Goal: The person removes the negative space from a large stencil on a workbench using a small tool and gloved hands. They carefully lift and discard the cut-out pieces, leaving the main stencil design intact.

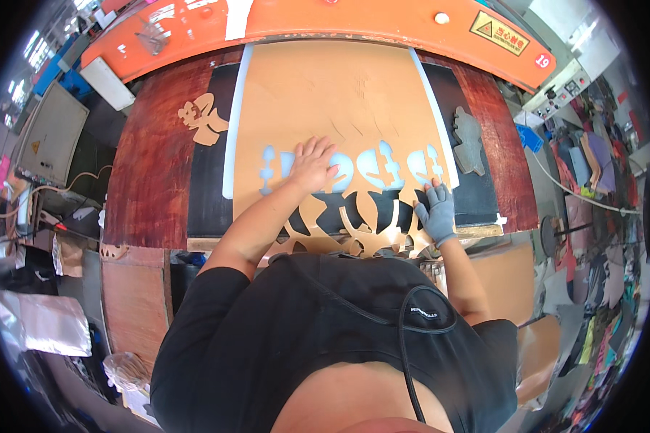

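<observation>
Left hand flat, ungripping, on the tan sheet — gloved right hand at four o'clock pressing its edge; keep both steady

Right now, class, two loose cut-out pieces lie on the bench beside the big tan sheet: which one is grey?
The grey cut-out piece, lying on the right beyond the gloved right hand. The other, the tan cut-out piece, lies on the reddish board at the left.

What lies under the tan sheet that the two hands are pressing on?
Through the cut-out holes in the tan sheet, a pale blue layer shows farther up and a black surface nearer the person. The left hand and gloved right hand rest on top. Elsewhere the sheet hides what is underneath.
</observation>
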Demonstrator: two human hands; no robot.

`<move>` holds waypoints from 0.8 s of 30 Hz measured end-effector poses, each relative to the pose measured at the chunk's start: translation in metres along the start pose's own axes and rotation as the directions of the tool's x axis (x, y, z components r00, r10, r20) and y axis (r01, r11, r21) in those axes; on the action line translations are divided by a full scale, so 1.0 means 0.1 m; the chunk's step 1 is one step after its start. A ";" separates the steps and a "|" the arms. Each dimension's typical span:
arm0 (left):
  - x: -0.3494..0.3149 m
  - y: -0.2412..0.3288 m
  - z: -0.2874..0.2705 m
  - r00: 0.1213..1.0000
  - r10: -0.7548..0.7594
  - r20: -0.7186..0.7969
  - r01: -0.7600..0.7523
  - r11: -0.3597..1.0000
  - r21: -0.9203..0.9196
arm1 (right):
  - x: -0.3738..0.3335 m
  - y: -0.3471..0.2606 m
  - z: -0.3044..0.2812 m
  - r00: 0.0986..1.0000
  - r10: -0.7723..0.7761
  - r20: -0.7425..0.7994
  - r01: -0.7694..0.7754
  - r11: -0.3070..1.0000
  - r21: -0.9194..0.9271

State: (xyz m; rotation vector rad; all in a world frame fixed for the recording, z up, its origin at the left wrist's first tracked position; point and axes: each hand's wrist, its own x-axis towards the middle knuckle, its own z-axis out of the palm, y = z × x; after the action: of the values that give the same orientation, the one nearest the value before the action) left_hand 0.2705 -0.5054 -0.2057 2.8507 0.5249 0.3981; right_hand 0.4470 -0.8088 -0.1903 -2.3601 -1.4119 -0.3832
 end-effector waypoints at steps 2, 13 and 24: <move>-0.05 0.03 0.00 1.000 -0.006 0.002 0.006 1.000 -0.012 | -0.08 0.00 -0.01 1.000 0.001 0.014 -0.001 1.000 -0.001; -0.38 0.28 0.01 0.996 -0.032 0.081 0.029 0.999 0.039 | -0.60 0.14 -0.11 0.995 -0.060 -0.082 0.067 0.994 0.086; -1.40 0.05 -0.42 0.945 -0.286 0.160 0.282 0.958 0.052 | -0.81 0.21 -0.26 0.967 0.248 -0.066 -0.177 0.830 0.529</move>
State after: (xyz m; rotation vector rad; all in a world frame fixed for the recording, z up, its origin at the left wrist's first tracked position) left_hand 0.1339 -0.5556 -0.1964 2.7423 0.8976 0.1018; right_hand 0.4270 -0.8926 -0.2035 -1.9699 -1.0124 -0.0732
